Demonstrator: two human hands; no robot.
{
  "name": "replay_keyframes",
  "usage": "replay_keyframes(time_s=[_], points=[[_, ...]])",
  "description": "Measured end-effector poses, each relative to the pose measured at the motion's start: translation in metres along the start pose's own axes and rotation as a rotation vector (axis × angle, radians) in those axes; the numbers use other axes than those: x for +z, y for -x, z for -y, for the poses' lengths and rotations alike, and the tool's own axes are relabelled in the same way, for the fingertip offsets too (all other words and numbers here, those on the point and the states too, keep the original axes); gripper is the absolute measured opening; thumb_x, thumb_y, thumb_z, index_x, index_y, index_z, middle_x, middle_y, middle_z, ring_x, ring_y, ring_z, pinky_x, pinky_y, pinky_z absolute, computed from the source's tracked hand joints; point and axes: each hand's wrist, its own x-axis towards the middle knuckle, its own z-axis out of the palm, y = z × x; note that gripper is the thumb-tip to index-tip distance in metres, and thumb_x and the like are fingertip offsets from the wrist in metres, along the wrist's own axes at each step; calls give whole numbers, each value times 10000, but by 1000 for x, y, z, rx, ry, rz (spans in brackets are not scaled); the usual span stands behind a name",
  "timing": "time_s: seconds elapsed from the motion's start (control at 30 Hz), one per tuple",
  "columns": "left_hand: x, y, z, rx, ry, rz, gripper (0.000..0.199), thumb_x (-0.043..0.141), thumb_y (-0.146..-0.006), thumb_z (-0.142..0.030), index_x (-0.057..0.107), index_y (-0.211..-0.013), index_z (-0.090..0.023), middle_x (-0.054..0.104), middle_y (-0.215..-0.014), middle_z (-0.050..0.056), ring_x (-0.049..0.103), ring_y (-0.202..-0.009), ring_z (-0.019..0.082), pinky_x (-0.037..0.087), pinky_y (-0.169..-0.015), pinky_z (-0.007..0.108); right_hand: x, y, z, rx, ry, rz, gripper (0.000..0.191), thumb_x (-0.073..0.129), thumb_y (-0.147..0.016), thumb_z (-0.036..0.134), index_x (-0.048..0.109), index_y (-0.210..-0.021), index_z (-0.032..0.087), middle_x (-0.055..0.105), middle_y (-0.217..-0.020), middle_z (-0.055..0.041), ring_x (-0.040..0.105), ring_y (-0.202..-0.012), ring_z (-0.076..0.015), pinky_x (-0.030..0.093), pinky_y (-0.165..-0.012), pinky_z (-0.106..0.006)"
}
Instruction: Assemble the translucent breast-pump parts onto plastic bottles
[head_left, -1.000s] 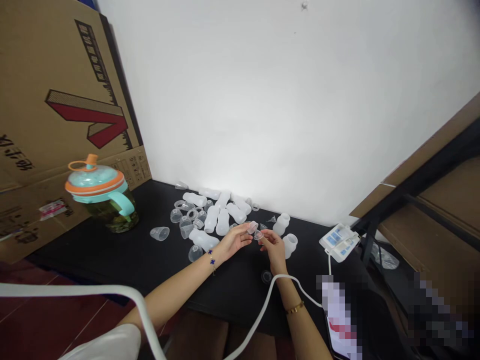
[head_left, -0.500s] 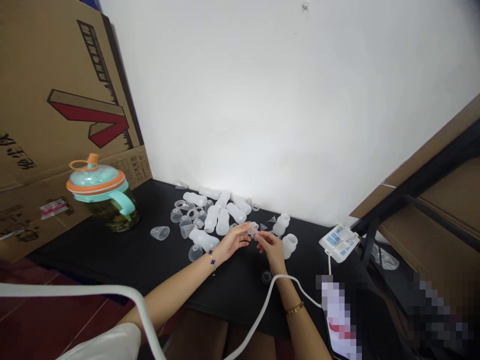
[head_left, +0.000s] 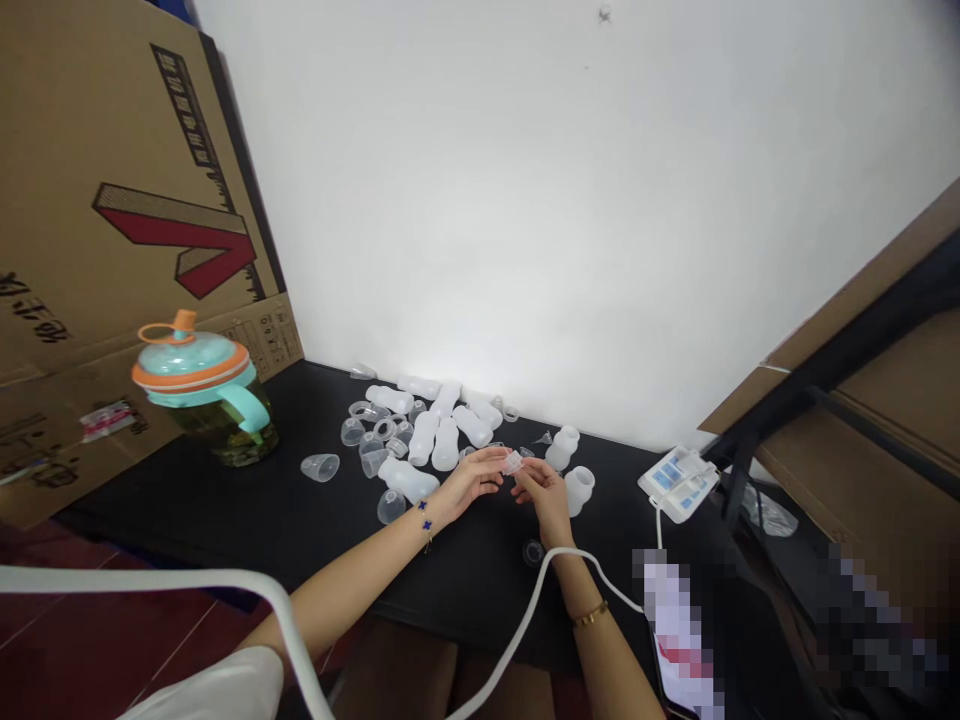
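The left hand and right hand are together, their fingertips pinching a small clear plastic piece above the black worktop; the fingers partly hide its exact shape. Just beyond lie frosted white plastic bottles and thin see-through plastic cups, smooth, rounded and loosely heaped. A glass jar with a teal and orange lid stands before corrugated cardboard. A white cable curves beside the right forearm. At lower right, pixelation hides a dark object.
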Motion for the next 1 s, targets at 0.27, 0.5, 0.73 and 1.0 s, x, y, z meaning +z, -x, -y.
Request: replay_keyframes(time_s=[0.27, 0.5, 0.73, 1.0], points=[[1, 2, -1, 6, -43, 6, 413, 868, -705, -296, 736, -1073, -162, 706, -876, 38, 618, -659, 87, 489, -644, 211, 0, 1, 2, 2, -2, -18, 499, 871, -580, 534, 638, -846, 183, 737, -732, -43, 652, -526, -164, 481, -433, -238], [3, 3, -1, 13, -100, 40, 379, 840, -742, -318, 733, -1072, -164, 715, -899, 55, 626, -658, 95, 490, -639, 208, 1, 1, 2, -18, 38, -16, 524, 858, -566, 588, 597, -799, 199, 725, -720, -33, 640, -521, -160, 473, -429, -240], [2, 2, 1, 2, -101, 32, 379, 824, -761, -364, 711, -1059, -159, 689, -839, 35, 633, -651, 99, 499, -619, 209, 2, 0, 2, -15, 35, -33, 563, 864, -564, 585, 595, -876, 201, 706, -674, -11, 623, -498, -152, 467, -413, -234], [-1, -1, 7, 43, -133, -10, 383, 797, -765, -477, 672, -912, -146, 663, -762, 27, 614, -596, 96, 498, -585, 208, 4, 1, 2, -6, 70, 35, 575, 862, -575, 596, 639, -910, 186, 709, -661, -20, 623, -491, -156, 464, -388, -232]])
